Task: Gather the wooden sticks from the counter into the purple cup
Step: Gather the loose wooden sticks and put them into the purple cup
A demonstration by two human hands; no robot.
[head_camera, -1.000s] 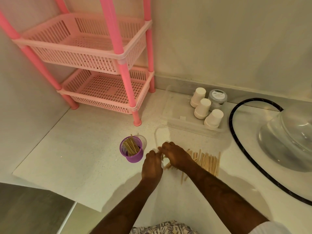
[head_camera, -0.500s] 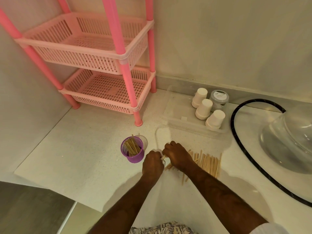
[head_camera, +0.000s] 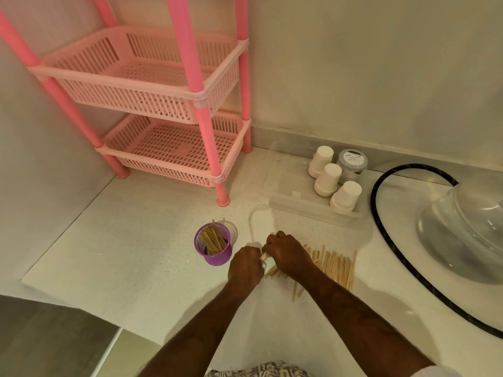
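Observation:
A purple cup [head_camera: 215,254] stands on the white counter and holds several wooden sticks. To its right a loose pile of wooden sticks [head_camera: 333,263] lies flat on the counter. My left hand [head_camera: 245,266] and my right hand [head_camera: 288,254] meet knuckles up at the pile's left end, just right of the cup. Both hands curl their fingers round a small bunch of sticks; stick ends show between them. My right forearm covers part of the pile.
A pink two-tier basket rack [head_camera: 168,148] stands at the back left. A clear tray [head_camera: 296,202] holds three upturned white paper cups [head_camera: 328,179] and a grey-lidded jar [head_camera: 352,160]. A black-rimmed glass basin [head_camera: 460,224] fills the right. The counter's front edge drops off at the lower left.
Both hands stay at the pile's left end, gathering sticks; the left hand has closed in against the right. The cup has not moved.

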